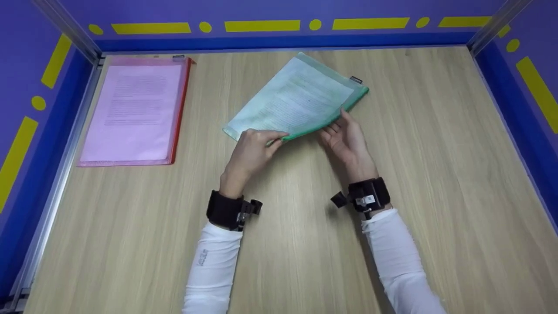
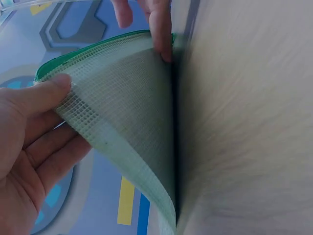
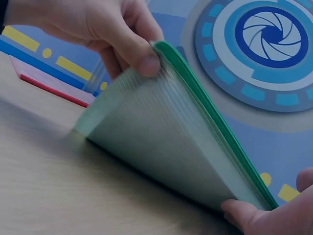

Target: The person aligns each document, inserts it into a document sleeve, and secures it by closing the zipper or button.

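Note:
A green zippered mesh folder with a printed sheet inside lies askew at the back middle of the table, its near edge raised. My left hand pinches the near corner, thumb on the mesh underside and fingers behind it. The lifted mesh bends down to the tabletop. My right hand is at the green zip edge farther right. One of its fingers touches the folder's underside, while the thumb stands apart, near the zip edge.
A pink folder with a red zip edge and a printed sheet lies at the back left of the wooden table. Blue walls with yellow marks border the table at the back and sides.

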The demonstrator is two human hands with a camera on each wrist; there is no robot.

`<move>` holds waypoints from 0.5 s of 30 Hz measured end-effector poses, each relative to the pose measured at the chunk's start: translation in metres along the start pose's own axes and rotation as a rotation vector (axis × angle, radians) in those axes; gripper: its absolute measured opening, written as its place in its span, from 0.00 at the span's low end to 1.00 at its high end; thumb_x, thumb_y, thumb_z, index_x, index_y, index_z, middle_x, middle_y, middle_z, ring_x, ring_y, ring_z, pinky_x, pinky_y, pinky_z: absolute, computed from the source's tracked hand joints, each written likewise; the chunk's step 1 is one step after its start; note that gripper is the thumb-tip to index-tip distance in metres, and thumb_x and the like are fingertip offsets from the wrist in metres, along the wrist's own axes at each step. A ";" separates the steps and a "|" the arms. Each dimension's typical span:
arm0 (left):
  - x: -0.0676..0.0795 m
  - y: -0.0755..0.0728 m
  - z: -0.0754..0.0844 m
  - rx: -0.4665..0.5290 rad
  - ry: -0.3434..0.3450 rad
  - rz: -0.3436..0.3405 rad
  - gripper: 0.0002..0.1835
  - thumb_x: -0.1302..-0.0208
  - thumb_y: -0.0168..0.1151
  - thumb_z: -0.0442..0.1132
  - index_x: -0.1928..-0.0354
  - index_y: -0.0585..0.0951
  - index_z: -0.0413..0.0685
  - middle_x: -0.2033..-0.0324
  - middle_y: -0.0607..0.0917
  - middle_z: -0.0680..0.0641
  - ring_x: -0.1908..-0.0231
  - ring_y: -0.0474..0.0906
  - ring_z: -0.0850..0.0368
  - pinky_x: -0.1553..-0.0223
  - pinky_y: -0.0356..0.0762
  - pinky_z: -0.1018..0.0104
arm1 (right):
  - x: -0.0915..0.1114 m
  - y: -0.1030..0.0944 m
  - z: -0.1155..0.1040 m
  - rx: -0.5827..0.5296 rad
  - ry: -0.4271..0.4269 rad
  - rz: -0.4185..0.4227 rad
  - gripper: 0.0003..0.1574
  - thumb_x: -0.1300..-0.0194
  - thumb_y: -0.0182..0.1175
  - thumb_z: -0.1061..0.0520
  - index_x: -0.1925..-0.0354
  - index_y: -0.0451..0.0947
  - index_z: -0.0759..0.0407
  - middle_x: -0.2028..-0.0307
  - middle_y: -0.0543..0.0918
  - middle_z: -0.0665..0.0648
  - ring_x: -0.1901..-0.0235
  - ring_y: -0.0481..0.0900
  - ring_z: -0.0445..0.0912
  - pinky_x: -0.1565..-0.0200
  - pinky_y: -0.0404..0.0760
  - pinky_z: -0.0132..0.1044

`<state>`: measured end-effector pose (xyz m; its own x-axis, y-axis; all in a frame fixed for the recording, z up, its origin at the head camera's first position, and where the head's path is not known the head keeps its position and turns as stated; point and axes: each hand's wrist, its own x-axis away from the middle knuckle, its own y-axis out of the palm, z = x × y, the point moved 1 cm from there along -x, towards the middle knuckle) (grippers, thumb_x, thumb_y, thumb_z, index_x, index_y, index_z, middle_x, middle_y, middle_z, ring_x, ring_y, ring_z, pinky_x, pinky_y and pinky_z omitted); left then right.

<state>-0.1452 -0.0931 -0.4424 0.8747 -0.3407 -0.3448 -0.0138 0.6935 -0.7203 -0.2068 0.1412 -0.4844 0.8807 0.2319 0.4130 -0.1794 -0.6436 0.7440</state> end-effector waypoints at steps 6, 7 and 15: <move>0.000 0.011 0.006 -0.004 -0.016 -0.143 0.10 0.36 0.66 0.37 0.54 0.89 0.48 0.59 0.91 0.48 0.65 0.87 0.58 0.62 0.84 0.62 | -0.002 0.005 0.017 0.082 -0.010 0.046 0.32 0.21 0.45 0.54 0.25 0.53 0.58 0.27 0.63 0.61 0.27 0.64 0.50 0.28 0.66 0.44; 0.000 0.013 0.008 -0.004 -0.015 -0.168 0.10 0.35 0.66 0.37 0.54 0.89 0.49 0.59 0.91 0.48 0.64 0.88 0.58 0.62 0.84 0.62 | -0.003 0.005 0.019 0.096 -0.004 0.059 0.31 0.22 0.46 0.57 0.26 0.55 0.58 0.27 0.64 0.60 0.28 0.65 0.49 0.28 0.67 0.44; -0.003 0.018 0.014 -0.023 -0.039 -0.291 0.13 0.37 0.68 0.39 0.50 0.87 0.48 0.55 0.90 0.48 0.56 0.88 0.55 0.54 0.84 0.62 | -0.008 0.004 0.030 0.220 -0.054 0.137 0.35 0.29 0.42 0.72 0.26 0.55 0.62 0.28 0.66 0.60 0.29 0.66 0.48 0.28 0.66 0.41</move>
<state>-0.1408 -0.0704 -0.4459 0.8612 -0.4985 -0.0988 0.2297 0.5552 -0.7994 -0.2021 0.1149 -0.5003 0.8778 0.0961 0.4692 -0.2043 -0.8110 0.5483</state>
